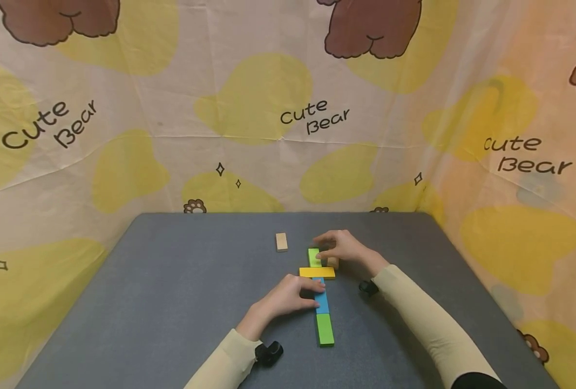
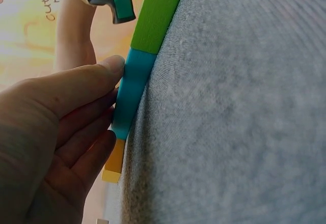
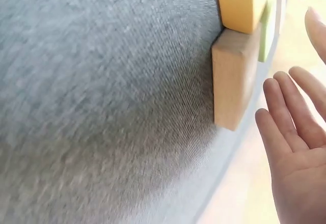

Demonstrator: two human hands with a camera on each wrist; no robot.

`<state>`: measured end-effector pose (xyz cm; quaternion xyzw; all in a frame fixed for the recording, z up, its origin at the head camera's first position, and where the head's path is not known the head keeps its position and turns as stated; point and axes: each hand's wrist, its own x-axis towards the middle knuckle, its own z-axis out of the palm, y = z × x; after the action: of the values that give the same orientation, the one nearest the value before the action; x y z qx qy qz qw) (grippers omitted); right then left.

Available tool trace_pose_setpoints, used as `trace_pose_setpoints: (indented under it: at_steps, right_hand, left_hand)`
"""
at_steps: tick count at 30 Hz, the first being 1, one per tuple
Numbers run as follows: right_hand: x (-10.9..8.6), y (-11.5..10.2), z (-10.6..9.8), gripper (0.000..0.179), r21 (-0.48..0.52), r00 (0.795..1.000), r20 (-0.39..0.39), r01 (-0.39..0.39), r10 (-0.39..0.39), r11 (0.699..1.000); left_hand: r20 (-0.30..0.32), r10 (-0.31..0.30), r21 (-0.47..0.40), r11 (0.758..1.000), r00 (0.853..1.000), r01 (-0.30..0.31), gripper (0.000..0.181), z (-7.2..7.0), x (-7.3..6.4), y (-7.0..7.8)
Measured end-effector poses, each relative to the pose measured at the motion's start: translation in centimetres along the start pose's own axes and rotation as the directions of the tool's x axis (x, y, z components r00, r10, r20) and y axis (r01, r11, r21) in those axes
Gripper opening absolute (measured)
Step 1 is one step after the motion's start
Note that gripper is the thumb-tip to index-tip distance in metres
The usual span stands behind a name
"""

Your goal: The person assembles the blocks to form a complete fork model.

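My left hand touches a flat blue block, thumb and fingertips spread along its left edge. In the left wrist view the thumb lies close to its join with a green block. That green block continues the row toward me. A yellow block lies crosswise at the blue block's far end. Beyond it is a light green block, with my right hand over its right side, fingers loosely bent and holding nothing. A plain wooden block sits beside the yellow one, partly covered by the right hand in the head view.
Another plain wooden block lies apart, to the left of the row's far end. The blocks rest on a grey cloth-covered table. Behind and along the sides hangs a printed bear curtain.
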<state>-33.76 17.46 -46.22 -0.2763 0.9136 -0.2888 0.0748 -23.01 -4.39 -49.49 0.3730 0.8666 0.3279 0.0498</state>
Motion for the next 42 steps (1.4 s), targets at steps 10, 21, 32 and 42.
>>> trace_pose_setpoints:
  at_steps: [10,21,32,42]
  right_hand:
    - [-2.8,0.4,-0.6,0.062,0.008,0.998,-0.059,0.038,-0.037,0.999]
    - [-4.6,0.8,-0.1,0.058,0.027,0.994,-0.096,0.061,-0.058,0.998]
    - [-4.8,1.4,0.3,0.056,-0.011,0.994,-0.083,0.077,-0.077,0.997]
    - [-4.7,1.8,0.5,0.054,0.000,0.995,-0.071,0.065,-0.064,0.998]
  left_hand:
    - [0.009,-0.011,-0.008,1.000,1.000,0.011,0.038,-0.1,0.0,0.2]
    - [0.008,-0.008,0.013,1.000,1.000,0.007,0.039,-0.2,0.0,0.2]
    - [0.004,0.000,0.026,1.000,1.000,0.000,0.039,-0.1,0.0,0.2]
    - [0.009,0.003,0.024,1.000,1.000,-0.003,0.039,-0.2,0.0,0.3]
